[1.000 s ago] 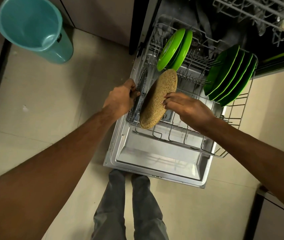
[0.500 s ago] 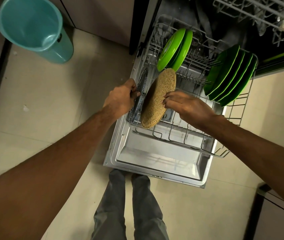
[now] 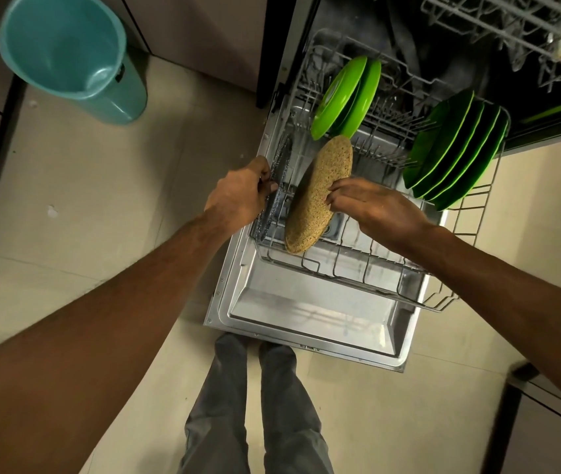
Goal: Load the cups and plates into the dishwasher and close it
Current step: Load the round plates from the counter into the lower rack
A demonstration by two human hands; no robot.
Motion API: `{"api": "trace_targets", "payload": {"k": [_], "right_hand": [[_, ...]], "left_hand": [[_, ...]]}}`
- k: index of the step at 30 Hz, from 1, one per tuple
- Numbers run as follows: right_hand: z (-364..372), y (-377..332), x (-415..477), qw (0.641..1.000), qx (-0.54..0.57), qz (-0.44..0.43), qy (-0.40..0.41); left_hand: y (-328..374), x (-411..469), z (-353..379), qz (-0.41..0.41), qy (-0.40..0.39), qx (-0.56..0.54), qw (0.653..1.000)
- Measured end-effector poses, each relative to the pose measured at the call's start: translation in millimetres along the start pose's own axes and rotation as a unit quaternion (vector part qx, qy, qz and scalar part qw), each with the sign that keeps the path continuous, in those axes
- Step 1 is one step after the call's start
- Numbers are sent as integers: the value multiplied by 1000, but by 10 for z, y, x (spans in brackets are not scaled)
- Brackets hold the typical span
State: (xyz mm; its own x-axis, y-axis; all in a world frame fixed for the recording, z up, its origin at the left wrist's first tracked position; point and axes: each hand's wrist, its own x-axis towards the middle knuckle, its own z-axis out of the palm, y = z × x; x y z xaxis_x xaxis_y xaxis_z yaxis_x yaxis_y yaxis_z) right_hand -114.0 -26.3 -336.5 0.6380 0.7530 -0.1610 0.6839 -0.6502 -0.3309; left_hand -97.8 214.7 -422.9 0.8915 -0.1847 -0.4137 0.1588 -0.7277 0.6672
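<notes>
A tan speckled plate (image 3: 316,196) stands on edge in the pulled-out lower rack (image 3: 351,273) of the open dishwasher. My right hand (image 3: 371,205) pinches its right rim. My left hand (image 3: 239,195) grips a dark grey speckled plate (image 3: 279,172) standing on edge at the rack's left side. Two bright green plates (image 3: 346,97) stand upright at the rack's back left. Several dark green plates (image 3: 457,152) lean in a row at the back right.
The dishwasher door (image 3: 310,309) lies open flat over the floor, right in front of my legs (image 3: 255,405). The upper wire rack (image 3: 511,32) juts out at the top right. A teal plastic bin (image 3: 74,59) stands on the tiled floor to the left.
The tan plate has turned slightly more upright in the rack under my right hand. My left hand has stayed on the dark grey plate.
</notes>
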Motion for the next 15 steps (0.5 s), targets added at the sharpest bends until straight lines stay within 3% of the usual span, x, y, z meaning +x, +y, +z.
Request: {"api": "trace_targets", "payload": {"k": [15], "right_hand": [[125,54,155,1000,1,-3,-31]], "left_hand": [[-14,5,15,-10,-3,1,1000]]}}
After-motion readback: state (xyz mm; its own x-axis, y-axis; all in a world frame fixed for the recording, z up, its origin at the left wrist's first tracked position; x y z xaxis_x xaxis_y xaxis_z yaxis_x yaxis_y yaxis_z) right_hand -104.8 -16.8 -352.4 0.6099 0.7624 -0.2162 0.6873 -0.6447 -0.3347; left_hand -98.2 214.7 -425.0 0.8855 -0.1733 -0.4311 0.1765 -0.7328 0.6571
